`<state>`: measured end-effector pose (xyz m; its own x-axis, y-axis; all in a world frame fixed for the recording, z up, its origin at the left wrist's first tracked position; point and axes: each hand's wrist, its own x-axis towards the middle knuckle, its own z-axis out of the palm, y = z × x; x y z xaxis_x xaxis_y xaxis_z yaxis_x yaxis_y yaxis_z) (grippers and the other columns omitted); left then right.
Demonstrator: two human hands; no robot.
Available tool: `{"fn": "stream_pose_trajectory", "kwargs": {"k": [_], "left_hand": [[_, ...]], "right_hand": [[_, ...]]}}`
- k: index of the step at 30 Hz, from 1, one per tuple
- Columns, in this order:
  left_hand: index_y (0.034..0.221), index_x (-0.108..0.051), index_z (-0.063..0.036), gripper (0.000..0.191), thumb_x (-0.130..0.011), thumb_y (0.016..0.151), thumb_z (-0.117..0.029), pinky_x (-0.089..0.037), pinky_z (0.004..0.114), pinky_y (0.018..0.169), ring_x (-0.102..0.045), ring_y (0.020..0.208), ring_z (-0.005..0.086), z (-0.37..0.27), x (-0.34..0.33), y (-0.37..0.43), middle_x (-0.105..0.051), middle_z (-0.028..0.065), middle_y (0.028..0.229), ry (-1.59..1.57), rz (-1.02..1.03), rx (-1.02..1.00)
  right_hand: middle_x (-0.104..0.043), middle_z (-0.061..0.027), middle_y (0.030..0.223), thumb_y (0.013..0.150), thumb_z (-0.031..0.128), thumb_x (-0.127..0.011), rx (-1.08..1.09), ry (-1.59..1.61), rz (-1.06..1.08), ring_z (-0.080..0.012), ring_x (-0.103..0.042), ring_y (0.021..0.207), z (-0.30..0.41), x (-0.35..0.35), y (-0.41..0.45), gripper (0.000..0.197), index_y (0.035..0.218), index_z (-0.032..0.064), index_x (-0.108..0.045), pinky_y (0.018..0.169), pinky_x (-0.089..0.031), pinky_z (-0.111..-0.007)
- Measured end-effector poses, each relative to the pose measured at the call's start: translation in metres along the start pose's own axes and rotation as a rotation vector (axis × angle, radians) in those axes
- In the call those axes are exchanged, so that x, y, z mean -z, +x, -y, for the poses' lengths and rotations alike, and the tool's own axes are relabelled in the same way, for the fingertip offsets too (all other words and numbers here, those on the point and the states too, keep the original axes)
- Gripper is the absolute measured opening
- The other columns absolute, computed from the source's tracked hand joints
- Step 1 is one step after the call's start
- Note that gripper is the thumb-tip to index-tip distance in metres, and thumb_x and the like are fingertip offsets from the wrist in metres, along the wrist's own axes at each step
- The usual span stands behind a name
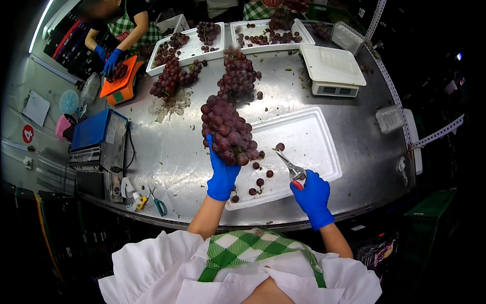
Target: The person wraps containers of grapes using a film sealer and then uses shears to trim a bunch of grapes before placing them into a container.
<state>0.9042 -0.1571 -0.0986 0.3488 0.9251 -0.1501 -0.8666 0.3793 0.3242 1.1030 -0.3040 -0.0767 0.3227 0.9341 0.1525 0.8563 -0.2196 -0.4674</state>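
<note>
A large bunch of dark red grapes (228, 129) is held up by my left hand (224, 174), in a blue glove. The bunch hangs over the left part of a white foam tray (300, 129). In my gloved right hand (313, 195) is a pair of red-handled pruning snips (294, 169), blades parted and pointing up and left. A loose grape (280, 146) lies by the blade tips. Several more loose grapes (260, 182) are scattered in the tray below the bunch. Part of the tray is hidden behind the bunch and my left hand.
Beyond my bunch lie more grape bunches (239, 74) on the steel table (167, 144). Two foam trays (186, 57) with grapes stand at the back. A white scale (334, 72) is at right, an orange scale (117, 83) by a co-worker's gloved hands (110, 62). Scissors (159, 205) lie left.
</note>
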Motion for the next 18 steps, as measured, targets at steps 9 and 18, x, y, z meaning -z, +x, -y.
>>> {"fn": "stream_pose_trajectory", "kwargs": {"k": [9, 18], "left_hand": [[0.124, -0.034, -0.0091, 0.054, -0.036, 0.085, -0.046, -0.040, 0.046, 0.088, -0.044, 0.106, 0.0297, -0.003, 0.001, 0.001, -0.041, 0.0134, 0.120, -0.039, 0.024, 0.009], [0.127, -0.031, -0.0123, 0.060, -0.033, 0.083, -0.054, -0.036, 0.043, 0.094, -0.041, 0.111, 0.0276, 0.010, -0.006, -0.007, -0.038, 0.0105, 0.124, 0.093, -0.029, -0.051]], "right_hand": [[-0.054, -0.0089, 0.071, 0.067, 0.020, -0.068, -0.132, 0.613, 0.247, -0.0178, -0.054, 0.065, 0.034, 0.019, -0.005, 0.040, 0.100, 0.0034, -0.052, 0.060, -0.044, -0.029], [-0.055, -0.0045, 0.080, 0.076, 0.012, -0.063, -0.421, 1.230, 0.262, -0.0104, -0.052, 0.068, 0.091, -0.022, 0.025, 0.026, 0.096, 0.0026, -0.049, 0.060, -0.044, -0.023]]}}
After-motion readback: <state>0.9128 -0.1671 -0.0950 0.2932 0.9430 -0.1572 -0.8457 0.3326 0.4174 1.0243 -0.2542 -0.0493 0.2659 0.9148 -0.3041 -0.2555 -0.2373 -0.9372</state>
